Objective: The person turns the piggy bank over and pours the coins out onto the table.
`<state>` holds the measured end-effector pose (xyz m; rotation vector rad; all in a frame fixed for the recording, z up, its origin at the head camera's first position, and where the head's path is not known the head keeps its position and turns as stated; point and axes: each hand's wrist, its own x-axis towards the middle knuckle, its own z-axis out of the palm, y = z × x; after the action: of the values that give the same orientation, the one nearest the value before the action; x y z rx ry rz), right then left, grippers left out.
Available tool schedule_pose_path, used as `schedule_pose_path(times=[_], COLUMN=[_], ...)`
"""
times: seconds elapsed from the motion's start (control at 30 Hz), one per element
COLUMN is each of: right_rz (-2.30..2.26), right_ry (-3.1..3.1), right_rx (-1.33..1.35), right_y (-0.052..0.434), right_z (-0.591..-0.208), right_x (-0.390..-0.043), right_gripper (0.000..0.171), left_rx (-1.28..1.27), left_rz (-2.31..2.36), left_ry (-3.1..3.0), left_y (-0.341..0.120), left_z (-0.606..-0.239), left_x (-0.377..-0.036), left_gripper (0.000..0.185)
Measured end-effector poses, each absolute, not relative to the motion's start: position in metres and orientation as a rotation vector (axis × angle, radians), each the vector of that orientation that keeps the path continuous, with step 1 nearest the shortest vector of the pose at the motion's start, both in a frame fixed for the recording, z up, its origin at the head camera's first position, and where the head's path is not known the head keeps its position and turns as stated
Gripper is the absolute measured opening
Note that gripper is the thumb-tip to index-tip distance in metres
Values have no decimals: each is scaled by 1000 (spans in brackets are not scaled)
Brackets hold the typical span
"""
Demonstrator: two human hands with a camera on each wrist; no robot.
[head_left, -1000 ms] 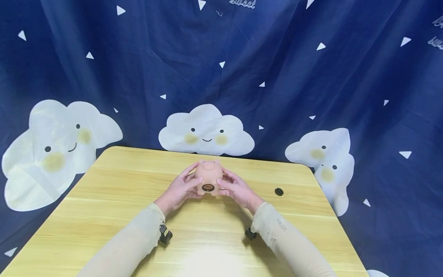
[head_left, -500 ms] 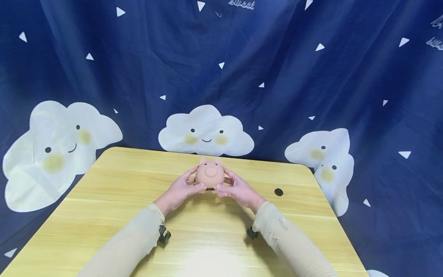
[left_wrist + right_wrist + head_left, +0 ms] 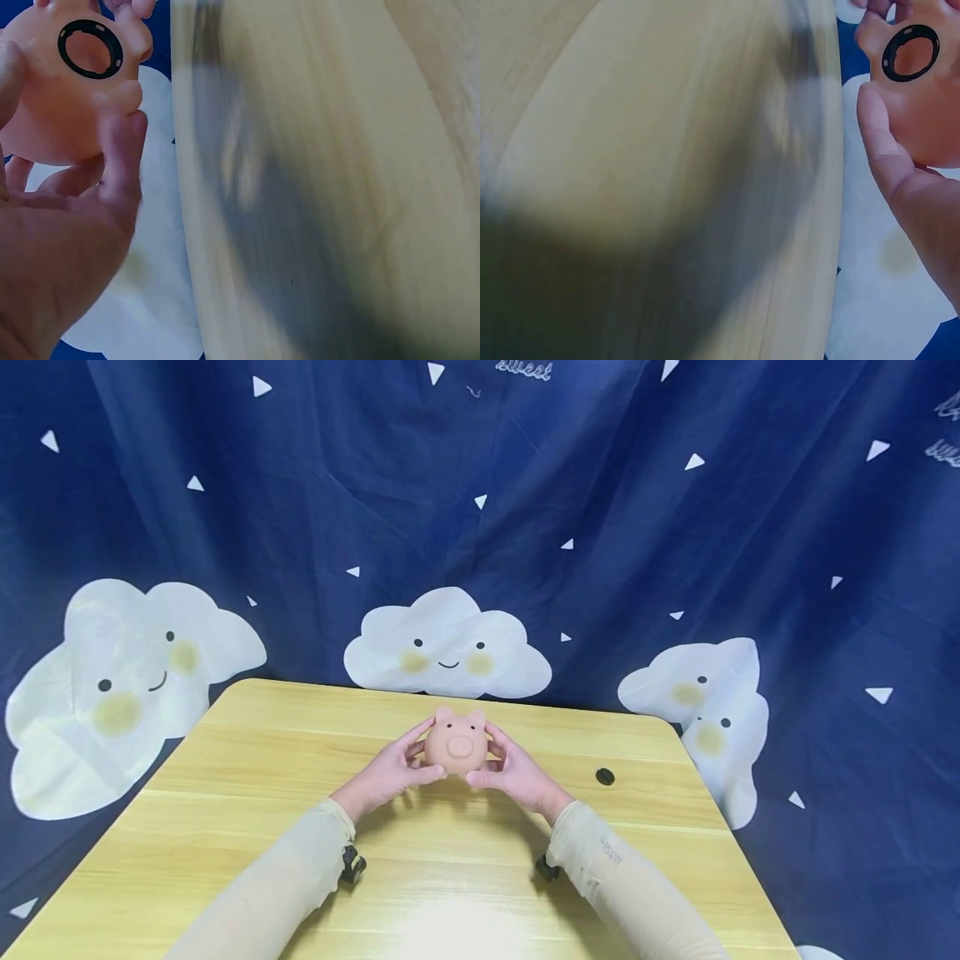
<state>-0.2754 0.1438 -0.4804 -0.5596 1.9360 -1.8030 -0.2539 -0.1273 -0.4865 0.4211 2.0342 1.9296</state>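
Observation:
A pink piggy bank (image 3: 456,749) is held between both hands over the far half of the table, its snout and eyes facing the head camera. My left hand (image 3: 390,772) grips its left side, thumb low near the foot. On the other side my right hand (image 3: 519,774) grips it the same way. Both wrist views show the underside, where a black ring (image 3: 91,49) frames a round uncovered hole. A small black round plug (image 3: 605,776) lies on the table to the right of the right hand.
The light wooden table (image 3: 450,877) has rounded far corners. Close behind its far edge hangs a dark blue curtain (image 3: 420,485) with smiling clouds and white triangles. A black wrist camera (image 3: 352,865) sits under the left sleeve, another (image 3: 547,867) under the right.
The piggy bank has been tilted in both hands: its bottom hole faced the head camera, then turned down and away as the face came up into view. The black plug has stayed put.

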Motion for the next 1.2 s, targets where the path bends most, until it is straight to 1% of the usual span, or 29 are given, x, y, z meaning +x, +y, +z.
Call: schedule_pose_path(times=[0.17,0.23,0.3,0.43,0.5,0.73,0.97,1.2], right_rz=[-1794,-1788,-1784,-1776,-1758,-1670,-1660,-1510], right_ry=[1977,1990,1993,2017,2047,2089,2121,2255], right_rx=[-567,-578,-585,-594,-613,-725,-720,-716], right_y=[144,144,143,142,140,134,131,128], right_z=[-482,-481,-481,-480,-480,-480,-477,-470], right_x=[-274,-273,-272,-270,-269,-266,-263,-260], right_gripper=[107,106,106,105,104,100,99,101], left_rx=[419,413,413,365,317,185,116,103], left_rz=[1921,1933,1962,2045,2094,2218,2262,2284], left_ry=[2013,2001,1973,1902,1864,1822,1835,1862], left_y=[-126,-126,-125,-121,-118,-107,-105,-106], left_z=[-488,-488,-489,-487,-486,-481,-480,-482], left_x=[-254,-254,-253,-252,-252,-252,-251,-250], left_gripper=[103,101,94,73,67,66,65,65])
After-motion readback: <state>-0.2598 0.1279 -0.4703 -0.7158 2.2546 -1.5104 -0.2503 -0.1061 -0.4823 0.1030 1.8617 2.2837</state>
